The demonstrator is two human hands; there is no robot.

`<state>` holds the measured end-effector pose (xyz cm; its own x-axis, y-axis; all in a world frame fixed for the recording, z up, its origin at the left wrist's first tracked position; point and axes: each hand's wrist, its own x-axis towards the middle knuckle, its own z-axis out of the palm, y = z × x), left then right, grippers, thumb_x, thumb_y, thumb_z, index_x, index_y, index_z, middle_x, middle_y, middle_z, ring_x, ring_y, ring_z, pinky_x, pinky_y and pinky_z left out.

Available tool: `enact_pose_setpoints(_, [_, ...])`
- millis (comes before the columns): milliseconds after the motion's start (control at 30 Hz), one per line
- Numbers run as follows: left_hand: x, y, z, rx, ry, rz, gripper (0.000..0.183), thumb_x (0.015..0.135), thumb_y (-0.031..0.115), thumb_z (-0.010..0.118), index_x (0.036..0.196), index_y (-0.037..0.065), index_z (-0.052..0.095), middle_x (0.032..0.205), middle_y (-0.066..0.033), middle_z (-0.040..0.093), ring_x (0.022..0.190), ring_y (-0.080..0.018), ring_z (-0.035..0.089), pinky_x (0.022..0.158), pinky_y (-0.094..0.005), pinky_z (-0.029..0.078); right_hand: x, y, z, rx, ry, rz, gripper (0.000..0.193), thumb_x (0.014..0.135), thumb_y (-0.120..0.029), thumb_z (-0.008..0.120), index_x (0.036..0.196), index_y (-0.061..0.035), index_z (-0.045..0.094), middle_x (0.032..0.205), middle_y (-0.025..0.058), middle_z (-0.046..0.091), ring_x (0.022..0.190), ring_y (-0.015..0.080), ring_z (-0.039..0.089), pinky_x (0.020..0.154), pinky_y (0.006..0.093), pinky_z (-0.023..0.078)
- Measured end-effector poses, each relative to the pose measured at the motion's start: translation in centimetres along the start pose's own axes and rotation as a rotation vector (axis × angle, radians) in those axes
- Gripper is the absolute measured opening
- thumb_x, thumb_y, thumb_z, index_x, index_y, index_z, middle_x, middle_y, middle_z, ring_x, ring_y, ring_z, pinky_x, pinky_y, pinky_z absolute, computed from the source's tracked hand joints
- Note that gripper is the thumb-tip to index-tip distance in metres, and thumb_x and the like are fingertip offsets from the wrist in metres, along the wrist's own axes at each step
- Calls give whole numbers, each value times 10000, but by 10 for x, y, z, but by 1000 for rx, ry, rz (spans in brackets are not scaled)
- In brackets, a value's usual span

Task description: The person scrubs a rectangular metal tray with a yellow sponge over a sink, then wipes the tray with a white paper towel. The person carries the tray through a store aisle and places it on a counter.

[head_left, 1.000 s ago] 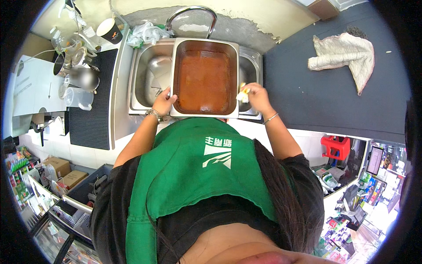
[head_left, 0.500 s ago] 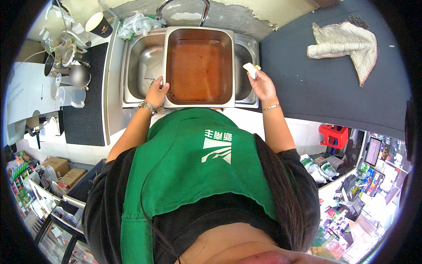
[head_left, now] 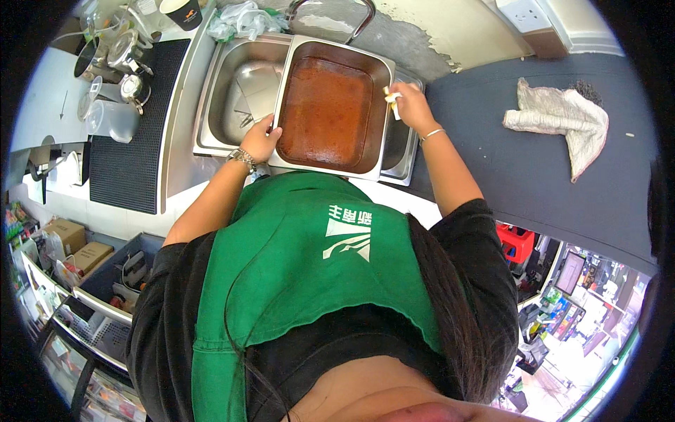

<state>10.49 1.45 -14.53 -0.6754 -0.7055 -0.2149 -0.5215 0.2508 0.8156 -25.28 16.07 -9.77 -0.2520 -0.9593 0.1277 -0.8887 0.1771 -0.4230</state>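
Note:
A deep rectangular steel pan with a reddish-brown bottom rests across the double sink. I cannot tell whether the brown is liquid or a stained coating. My left hand grips the pan's left rim, fingers on the outside and thumb over the edge. At the right rim is my right hand, pinching a small white and yellow piece that looks like a sponge or folded wipe. The piece is close to the rim; whether it touches is unclear.
A curved tap rises behind the pan, beside crumpled plastic bags. On the dark counter at right lie a pale cloth and a dark scouring pad. A clear plastic jug and metal vessels stand on the left mat.
My right hand has moved left with the white and yellow piece, to the pan's right rim. My left hand keeps its hold on the left rim. The whole view has turned slightly.

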Motion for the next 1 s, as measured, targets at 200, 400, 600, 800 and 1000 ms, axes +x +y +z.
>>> enact_pose_setpoints(200, [5,4,-7,22,-119,-38,430,836,176,554,1213,-20,485,1021,-210,610,923,-310,595,819,-368,458,24,14,7,-157,-184,-345,254,706,88,515,883,-54,631,867,117,595,900,304,535,791,362,433])
enact_pose_setpoints(400, [0,10,-6,26,-43,-67,370,823,154,556,1151,-15,530,962,-224,620,878,-317,610,790,-376,466,42,26,10,-366,-78,-333,154,728,-11,537,847,-22,634,958,129,522,957,302,511,826,364,443])
enact_pose_setpoints(600, [3,-5,3,60,20,-26,311,815,150,554,1091,5,560,888,-219,627,825,-343,611,757,-393,469,18,12,16,-307,-204,-311,140,725,-18,548,841,-9,626,905,110,513,888,288,494,785,373,430])
enact_pose_setpoints(800, [3,-7,5,16,51,23,241,802,154,563,993,8,576,825,-233,613,793,-390,593,725,-431,469,38,20,7,-402,-142,-334,176,747,-72,554,888,-17,645,910,113,533,900,291,501,791,361,439])
enact_pose_setpoints(1000, [1,5,-1,62,51,2,231,798,166,568,953,-5,581,795,-251,604,782,-414,585,719,-446,472,33,24,21,-330,-50,-206,198,738,29,523,858,-44,663,844,112,522,855,300,502,766,365,432])
